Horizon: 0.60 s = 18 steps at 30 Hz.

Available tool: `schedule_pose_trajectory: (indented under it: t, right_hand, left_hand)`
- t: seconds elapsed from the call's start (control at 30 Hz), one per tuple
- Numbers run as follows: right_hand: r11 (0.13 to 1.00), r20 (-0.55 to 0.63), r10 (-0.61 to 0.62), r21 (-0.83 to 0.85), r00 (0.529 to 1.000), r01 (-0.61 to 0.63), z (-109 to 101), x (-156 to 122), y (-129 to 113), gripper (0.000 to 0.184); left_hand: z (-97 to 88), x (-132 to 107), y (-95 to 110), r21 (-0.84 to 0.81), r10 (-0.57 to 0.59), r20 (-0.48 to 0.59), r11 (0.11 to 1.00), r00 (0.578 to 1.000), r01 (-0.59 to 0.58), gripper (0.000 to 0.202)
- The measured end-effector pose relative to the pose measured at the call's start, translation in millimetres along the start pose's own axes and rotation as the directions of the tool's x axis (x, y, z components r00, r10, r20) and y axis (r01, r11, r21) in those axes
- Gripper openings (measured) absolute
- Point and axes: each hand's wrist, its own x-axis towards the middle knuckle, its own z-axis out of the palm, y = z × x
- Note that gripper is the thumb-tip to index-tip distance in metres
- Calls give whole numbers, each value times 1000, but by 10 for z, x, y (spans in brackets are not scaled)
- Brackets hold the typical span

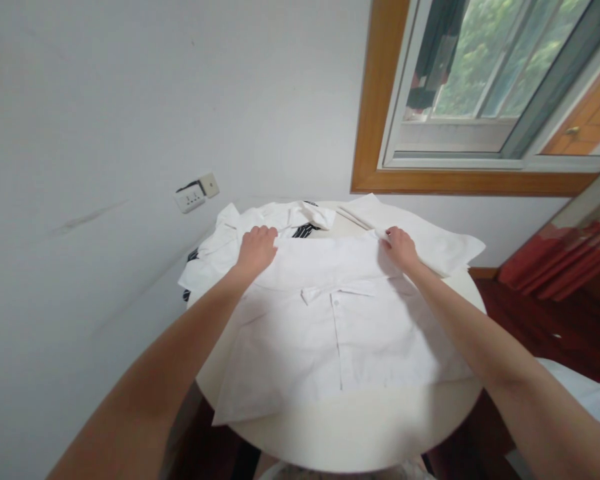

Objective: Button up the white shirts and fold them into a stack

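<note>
A white button-up shirt (295,347) lies spread on the round table (360,430), its upper part folded over into a straight far edge. The button placket and a collar point show near the middle. My left hand (257,250) is closed on the left end of that far edge, fingers curled over the cloth. At the right end my right hand (399,248) pinches the same edge between thumb and fingers. Just beyond the right hand rests a folded white garment (425,233). Beyond the left hand sits a crumpled white garment (210,250).
Black-and-white striped cloth (305,231) peeks out from under the crumpled garment. A wall (130,100) with a power socket (190,198) borders the table's far left side. A wood-framed window (380,120) is at the back right, a red curtain (565,257) on the right.
</note>
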Motion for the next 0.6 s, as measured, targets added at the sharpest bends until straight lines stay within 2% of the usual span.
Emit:
schedule_pose_trajectory:
  t: [0.07,0.13,0.17,0.23,0.27,0.3,0.33,0.4,0.5,0.6]
  right_hand:
    - [995,-48,-97,-20,994,96,-54,-80,-82,44]
    - [955,-4,-295,46,956,295,-130,-198,-143,46]
    - [906,57,-416,113,908,408,-171,-268,-160,46]
    - [778,198,-621,279,759,564,-241,-424,-161,46]
    - [729,249,-678,348,691,590,-265,-507,-146,47]
    - [701,286,-708,394,646,594,-277,-589,-123,48]
    - [693,309,-716,417,625,588,-277,-668,-95,50]
    - [710,329,-700,411,634,571,-243,-809,-37,51]
    - [746,328,-664,352,672,566,-164,-945,16,50]
    - [756,312,-653,325,690,568,-171,-1009,20,49]
  left_hand:
    - [25,-118,131,-49,110,-48,993,993,-112,45]
    - [66,-272,232,-149,288,-24,946,957,-288,46]
    - [90,-359,266,-209,380,-1,904,925,-372,45]
    - [146,-543,301,-314,518,36,818,855,-482,44]
    - [178,-634,304,-351,552,50,790,832,-503,45]
    - [212,-720,301,-376,565,64,778,823,-504,47]
    - [249,-797,293,-389,562,76,777,824,-494,48]
    - [322,-910,276,-391,538,93,793,838,-466,50]
    - [393,-971,268,-381,518,105,810,849,-447,48]
    - [358,-973,273,-375,512,132,818,849,-435,48]
